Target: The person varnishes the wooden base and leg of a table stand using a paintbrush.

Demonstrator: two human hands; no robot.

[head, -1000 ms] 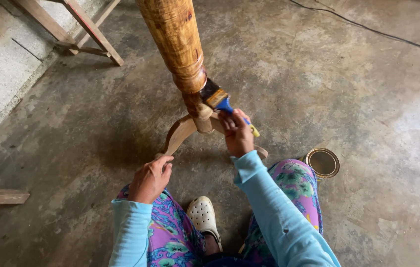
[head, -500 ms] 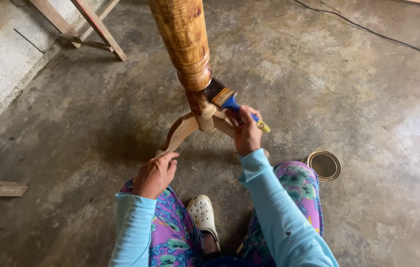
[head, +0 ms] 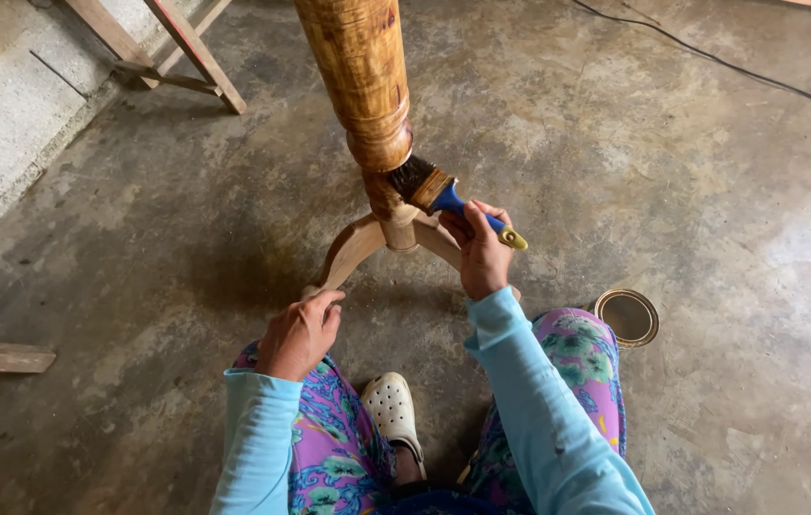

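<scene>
Paintbrush — in right hand

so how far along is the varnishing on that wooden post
The thick upper part of the post already looks glossy and dark amber, so it seems coated. In hand: the right hand holds the brush, bristles on the narrow neck below the bulge, while the left hand rests on one curved leg. Left: the legs look paler and dull, apparently uncoated. An open tin sits on the floor nearby.

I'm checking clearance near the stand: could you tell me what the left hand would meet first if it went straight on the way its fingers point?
Probably the pale wooden leg of the post; the left hand already seems to touch its foot, though depth is unclear.
</scene>
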